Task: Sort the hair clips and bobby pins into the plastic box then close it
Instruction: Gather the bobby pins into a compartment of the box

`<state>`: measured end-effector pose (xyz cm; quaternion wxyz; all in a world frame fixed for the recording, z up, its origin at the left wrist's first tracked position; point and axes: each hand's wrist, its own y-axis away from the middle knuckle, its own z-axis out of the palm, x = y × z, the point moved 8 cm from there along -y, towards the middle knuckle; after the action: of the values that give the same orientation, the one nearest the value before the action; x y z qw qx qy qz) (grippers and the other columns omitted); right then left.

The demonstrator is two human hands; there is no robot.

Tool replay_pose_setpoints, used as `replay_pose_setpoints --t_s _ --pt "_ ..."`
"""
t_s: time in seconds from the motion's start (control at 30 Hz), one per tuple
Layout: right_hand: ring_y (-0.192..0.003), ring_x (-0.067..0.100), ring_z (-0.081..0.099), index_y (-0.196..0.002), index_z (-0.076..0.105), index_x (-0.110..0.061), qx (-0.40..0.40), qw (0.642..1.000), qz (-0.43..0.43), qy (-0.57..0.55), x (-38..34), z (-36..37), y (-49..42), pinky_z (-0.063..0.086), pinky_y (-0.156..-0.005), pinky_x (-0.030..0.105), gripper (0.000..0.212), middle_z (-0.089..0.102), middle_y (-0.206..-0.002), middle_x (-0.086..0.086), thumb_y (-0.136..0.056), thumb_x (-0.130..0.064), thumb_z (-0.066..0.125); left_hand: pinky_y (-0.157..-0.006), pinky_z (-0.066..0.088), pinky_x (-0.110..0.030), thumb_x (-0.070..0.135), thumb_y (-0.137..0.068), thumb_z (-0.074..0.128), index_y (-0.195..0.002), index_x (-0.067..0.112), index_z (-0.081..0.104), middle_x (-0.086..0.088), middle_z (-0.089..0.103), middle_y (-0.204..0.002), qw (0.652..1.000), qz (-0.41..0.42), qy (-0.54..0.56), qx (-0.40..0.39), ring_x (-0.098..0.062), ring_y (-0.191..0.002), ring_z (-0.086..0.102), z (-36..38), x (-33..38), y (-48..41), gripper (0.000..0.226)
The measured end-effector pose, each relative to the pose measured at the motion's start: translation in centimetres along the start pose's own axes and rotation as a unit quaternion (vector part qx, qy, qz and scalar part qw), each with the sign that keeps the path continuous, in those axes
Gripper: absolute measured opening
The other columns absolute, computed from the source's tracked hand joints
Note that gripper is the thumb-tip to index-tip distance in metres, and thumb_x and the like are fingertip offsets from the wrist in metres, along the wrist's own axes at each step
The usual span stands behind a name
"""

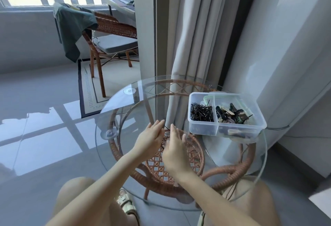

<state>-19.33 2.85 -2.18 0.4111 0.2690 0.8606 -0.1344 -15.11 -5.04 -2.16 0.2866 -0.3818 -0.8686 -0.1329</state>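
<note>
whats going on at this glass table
A person sits at a round glass table. The left hand and right hand face each other near the table's middle, fingers fairly straight, apparently gathering a few loose bobby pins between them. The plastic box stands open to the right, with sorted bobby pins in its left compartment and hair clips in its right.

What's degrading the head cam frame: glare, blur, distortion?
Head view: wide-angle bending at the edges, so the curtain leans. Hard window reflections lie on the glossy floor. A pale sheen covers the far left of the glass table, and the wicker base shows through. The thin dark pins between the left hand and right hand barely read. The plastic box contents are sharp.
</note>
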Motion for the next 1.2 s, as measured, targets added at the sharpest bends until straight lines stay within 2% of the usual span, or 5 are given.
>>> replay_pose_setpoints --t_s 0.33,0.57,0.7,0.83,1.2 --pt "-0.126 0.015 0.048 -0.140 0.033 -0.008 -0.012 0.984 0.043 -0.173 0.0 -0.5 -1.8 0.038 -0.077 -0.004 0.042 0.047 -0.141 0.011 -0.099 -0.004 0.027 -0.088 0.052 -0.021 -0.002 -0.094 0.039 -0.128 0.002 0.045 -0.016 0.058 -0.124 0.879 -0.079 0.467 0.050 -0.020 -0.106 0.061 -1.9 -2.8 2.1 0.035" --pt "-0.101 0.006 0.061 -0.126 0.051 -0.012 -0.024 0.984 -0.021 -0.173 0.5 -4.0 0.2 0.053 -0.083 0.016 0.032 0.062 -0.120 0.005 -0.096 -0.007 0.039 -0.114 0.026 -0.040 0.008 -0.069 0.056 -0.129 0.024 0.048 0.003 0.045 -0.141 0.981 0.003 0.183 -0.065 -0.017 -0.134 0.035 -2.2 -2.5 2.5 0.062" --pt "-0.105 0.015 0.053 -0.123 0.053 -0.019 0.013 0.985 -0.011 0.169 1.6 -5.2 2.3 0.047 -0.094 0.036 0.061 0.058 -0.111 -0.004 -0.077 -0.058 0.059 -0.110 0.026 -0.035 0.040 -0.073 0.069 -0.138 0.032 0.037 0.010 0.039 -0.142 0.977 0.115 -0.150 -0.094 -0.013 -0.131 0.029 -1.7 -1.0 1.5 0.074" --pt "-0.118 0.021 0.042 -0.126 0.047 -0.018 -0.032 0.961 -0.004 0.275 1.4 -2.9 1.7 0.036 -0.100 0.035 0.079 0.049 -0.123 0.002 -0.069 -0.072 0.056 -0.100 0.034 -0.030 0.044 -0.071 0.072 -0.134 0.029 0.045 0.002 0.046 -0.131 0.967 0.149 -0.166 -0.125 -0.018 -0.121 0.039 -1.7 0.0 -0.2 0.070" --pt "-0.101 0.030 0.058 -0.100 0.066 -0.007 -0.066 0.957 -0.061 0.277 -1.2 -1.2 -1.7 0.048 -0.081 0.037 0.023 0.064 -0.105 0.011 -0.090 -0.026 0.059 -0.082 0.051 -0.020 0.034 -0.073 0.074 -0.126 0.022 0.054 0.002 0.052 -0.115 0.973 0.105 -0.136 -0.156 -0.010 -0.096 0.051 -3.5 -0.9 -0.3 0.058"
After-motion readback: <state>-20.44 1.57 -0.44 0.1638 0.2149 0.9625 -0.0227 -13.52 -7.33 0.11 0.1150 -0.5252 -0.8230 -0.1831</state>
